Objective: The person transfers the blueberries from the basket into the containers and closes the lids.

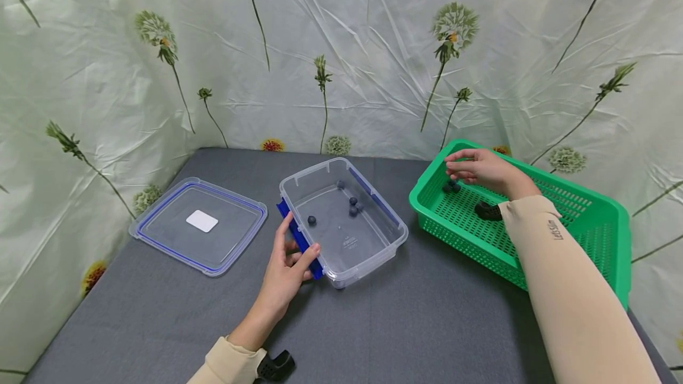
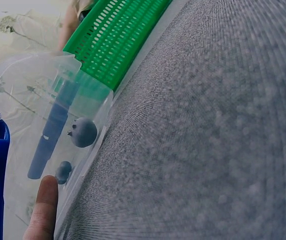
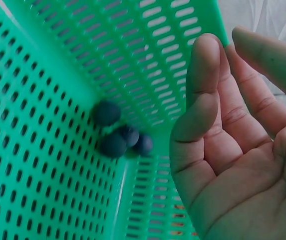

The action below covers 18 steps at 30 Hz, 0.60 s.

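A clear plastic container (image 1: 368,262) with blue latch flaps stands on the cloth, several blueberries (image 1: 353,201) scattered in it. At its left side my left hand (image 1: 283,274) grips the wall, thumb at the rim and fingers against the blue flap. In the left wrist view one finger (image 2: 44,205) shows against the container wall, with a blueberry (image 2: 84,132) visible through the plastic. My right hand (image 1: 482,170) hovers inside the green basket (image 1: 480,239), fingers loosely bent, no object visible in them. Below it, several blueberries (image 3: 112,144) cluster in the basket corner.
To the left of the container, its clear lid (image 1: 176,242) with a blue seal and a white label lies flat. Grey cloth (image 1: 405,330) covers the table. A flower-printed curtain (image 1: 373,76) hangs behind and along the sides.
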Tool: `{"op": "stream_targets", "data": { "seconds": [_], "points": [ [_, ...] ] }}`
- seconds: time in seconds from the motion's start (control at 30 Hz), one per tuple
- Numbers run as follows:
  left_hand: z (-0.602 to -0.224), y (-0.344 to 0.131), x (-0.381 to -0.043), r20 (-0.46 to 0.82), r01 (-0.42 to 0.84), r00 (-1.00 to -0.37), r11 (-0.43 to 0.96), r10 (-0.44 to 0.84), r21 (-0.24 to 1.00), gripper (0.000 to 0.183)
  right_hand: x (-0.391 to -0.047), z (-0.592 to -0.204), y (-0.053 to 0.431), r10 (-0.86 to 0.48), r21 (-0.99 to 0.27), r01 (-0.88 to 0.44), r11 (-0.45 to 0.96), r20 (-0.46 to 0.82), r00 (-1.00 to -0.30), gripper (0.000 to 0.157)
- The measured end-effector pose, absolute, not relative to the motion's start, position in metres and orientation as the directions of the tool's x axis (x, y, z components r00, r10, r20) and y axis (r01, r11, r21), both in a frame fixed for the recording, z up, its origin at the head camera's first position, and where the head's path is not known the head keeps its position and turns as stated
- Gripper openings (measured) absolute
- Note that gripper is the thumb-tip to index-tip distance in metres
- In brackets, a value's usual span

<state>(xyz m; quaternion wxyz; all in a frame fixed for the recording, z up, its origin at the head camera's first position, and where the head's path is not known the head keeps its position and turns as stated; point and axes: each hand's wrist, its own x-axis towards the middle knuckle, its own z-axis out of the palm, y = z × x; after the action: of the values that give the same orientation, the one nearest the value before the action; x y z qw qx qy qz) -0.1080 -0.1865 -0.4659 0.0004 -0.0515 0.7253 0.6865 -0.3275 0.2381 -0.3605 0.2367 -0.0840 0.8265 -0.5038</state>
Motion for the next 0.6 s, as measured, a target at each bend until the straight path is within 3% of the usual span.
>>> {"op": "stream_targets", "data": {
  "seconds": [0.6],
  "points": [
    [-0.466,-0.187,-0.108,-0.071,-0.075,-0.995,0.053,-0.072,0.996,0.087,-0.324,-0.381,0.252,-0.372,-0.809,0.132,0.573,-0.401,-0.837,0.056]
  ]
}}
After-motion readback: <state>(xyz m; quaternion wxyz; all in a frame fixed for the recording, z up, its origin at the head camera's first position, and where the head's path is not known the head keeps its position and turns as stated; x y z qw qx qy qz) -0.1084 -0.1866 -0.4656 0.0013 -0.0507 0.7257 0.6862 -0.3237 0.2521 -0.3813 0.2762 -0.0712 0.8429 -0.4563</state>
